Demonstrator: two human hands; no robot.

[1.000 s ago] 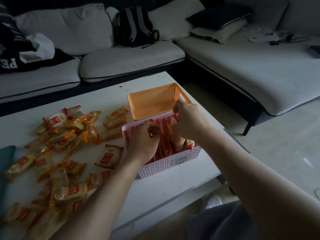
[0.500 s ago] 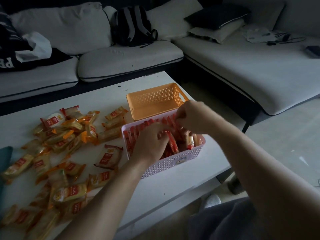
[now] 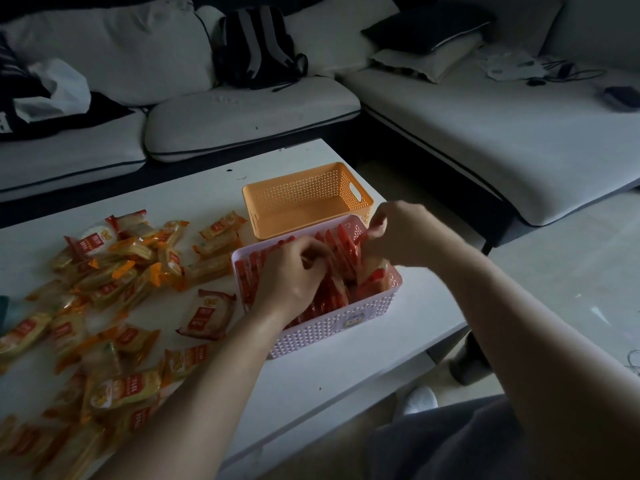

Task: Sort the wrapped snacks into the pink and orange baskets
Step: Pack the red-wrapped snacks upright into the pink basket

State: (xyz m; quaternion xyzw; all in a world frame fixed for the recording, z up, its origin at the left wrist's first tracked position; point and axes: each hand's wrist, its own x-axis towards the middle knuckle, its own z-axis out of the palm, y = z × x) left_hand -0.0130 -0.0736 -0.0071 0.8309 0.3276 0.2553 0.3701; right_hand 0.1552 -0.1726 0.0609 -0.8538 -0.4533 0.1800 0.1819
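The pink basket [image 3: 332,329] stands near the table's right end, packed with upright red-wrapped snacks [image 3: 341,242]. My left hand [image 3: 294,271] is inside it, fingers curled on the red packets at its middle. My right hand [image 3: 398,233] pinches the top of red packets at the basket's far right corner. Behind it sits the orange basket [image 3: 263,216], with nothing in it. Several orange- and red-wrapped snacks [image 3: 114,271] lie scattered over the table's left half; one red-labelled packet [image 3: 207,315] lies just left of the pink basket.
The white table [image 3: 329,375] ends close to the pink basket on the right. A grey sofa [image 3: 485,133] wraps around behind and to the right, with a black backpack [image 3: 258,46] on it. A teal object [image 3: 5,310] shows at the left edge.
Both hands stayed in the pink basket. My right hand shifted slightly right and up along the packets; my left hand moved a little deeper toward the basket's middle.
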